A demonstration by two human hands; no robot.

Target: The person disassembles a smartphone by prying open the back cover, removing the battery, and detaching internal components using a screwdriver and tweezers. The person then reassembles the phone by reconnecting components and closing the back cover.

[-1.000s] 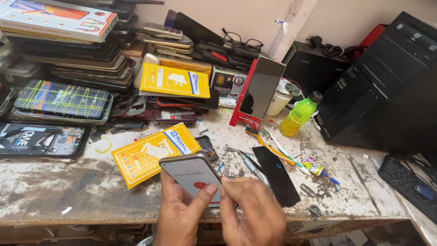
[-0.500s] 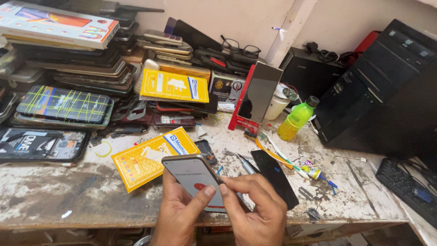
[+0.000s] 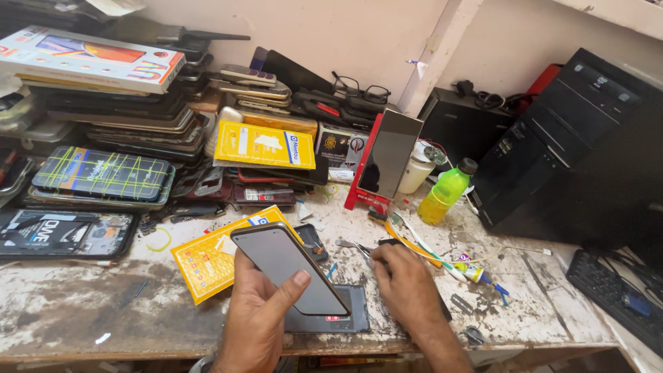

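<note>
My left hand (image 3: 259,319) holds a dark smartphone (image 3: 286,266) tilted up above the bench, thumb on its right edge. Under it, a flat dark phone back panel (image 3: 338,319) lies on the bench. My right hand (image 3: 407,290) rests palm down to the right, fingers reaching toward metal tweezers (image 3: 352,245) and a black strip that it mostly covers. I cannot tell if it grips anything. A yellow packet (image 3: 207,266) lies just left of the phone.
Stacks of phones and cases (image 3: 124,138) fill the back left. A red stand with a dark screen (image 3: 387,159), a green bottle (image 3: 447,192), a black computer tower (image 3: 580,152), a keyboard (image 3: 621,290) and a glue tube (image 3: 473,271) crowd the right. The worn bench edge (image 3: 103,345) runs in front.
My left hand has lifted the phone clear of the back panel. My right hand has left the phone and moved right, onto the bench beside the tweezers.
</note>
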